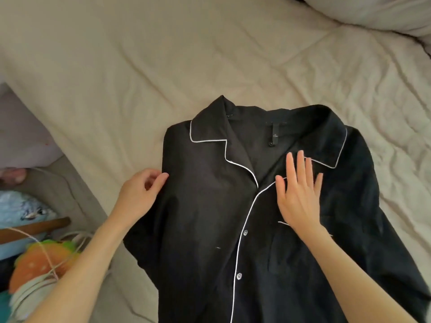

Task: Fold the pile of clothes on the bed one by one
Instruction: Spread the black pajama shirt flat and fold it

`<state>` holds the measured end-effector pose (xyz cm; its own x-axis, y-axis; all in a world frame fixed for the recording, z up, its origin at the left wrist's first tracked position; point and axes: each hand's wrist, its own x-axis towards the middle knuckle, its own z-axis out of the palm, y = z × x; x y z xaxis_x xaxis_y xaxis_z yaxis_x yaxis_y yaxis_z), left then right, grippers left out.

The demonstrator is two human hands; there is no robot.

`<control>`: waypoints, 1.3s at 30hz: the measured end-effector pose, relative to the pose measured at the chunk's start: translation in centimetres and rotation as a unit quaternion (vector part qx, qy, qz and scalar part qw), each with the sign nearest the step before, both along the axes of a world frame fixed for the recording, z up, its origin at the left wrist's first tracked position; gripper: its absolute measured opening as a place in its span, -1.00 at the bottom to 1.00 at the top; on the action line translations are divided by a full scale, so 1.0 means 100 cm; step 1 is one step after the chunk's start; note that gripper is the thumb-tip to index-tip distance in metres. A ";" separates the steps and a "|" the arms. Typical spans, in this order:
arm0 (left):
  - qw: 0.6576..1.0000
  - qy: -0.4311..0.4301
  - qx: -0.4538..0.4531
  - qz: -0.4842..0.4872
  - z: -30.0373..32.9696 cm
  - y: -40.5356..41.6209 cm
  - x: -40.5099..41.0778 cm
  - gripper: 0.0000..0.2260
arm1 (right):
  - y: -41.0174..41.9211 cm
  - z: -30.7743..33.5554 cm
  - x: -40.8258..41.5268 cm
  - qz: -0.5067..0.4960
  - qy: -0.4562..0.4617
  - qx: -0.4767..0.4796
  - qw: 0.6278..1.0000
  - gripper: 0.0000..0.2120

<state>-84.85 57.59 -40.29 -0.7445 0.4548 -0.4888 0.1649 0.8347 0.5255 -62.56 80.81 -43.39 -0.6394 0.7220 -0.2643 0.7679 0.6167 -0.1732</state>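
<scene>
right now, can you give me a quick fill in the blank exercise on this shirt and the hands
1. The black shirt lies front side ____ on the bed.
2. The right hand rests ____ on the shirt's chest, fingers straight.
3. The left hand touches the shirt at its ____ edge.
4. The piping along the collar and placket is ____.

Missing words: up; flat; left; white

Shirt (210, 217) on bed (116, 66)
</scene>
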 end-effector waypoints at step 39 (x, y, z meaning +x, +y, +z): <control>0.986 0.022 0.117 0.117 0.025 -0.031 -0.073 -0.82 | 0.027 0.039 -0.206 -0.283 0.235 -0.400 0.839 -0.79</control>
<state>-92.17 54.53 -37.84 -0.8602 0.3645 -0.3567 0.0088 0.7099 0.7042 -83.20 83.48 -39.47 -0.4232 0.6564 -0.6246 0.6301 -0.2822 -0.7235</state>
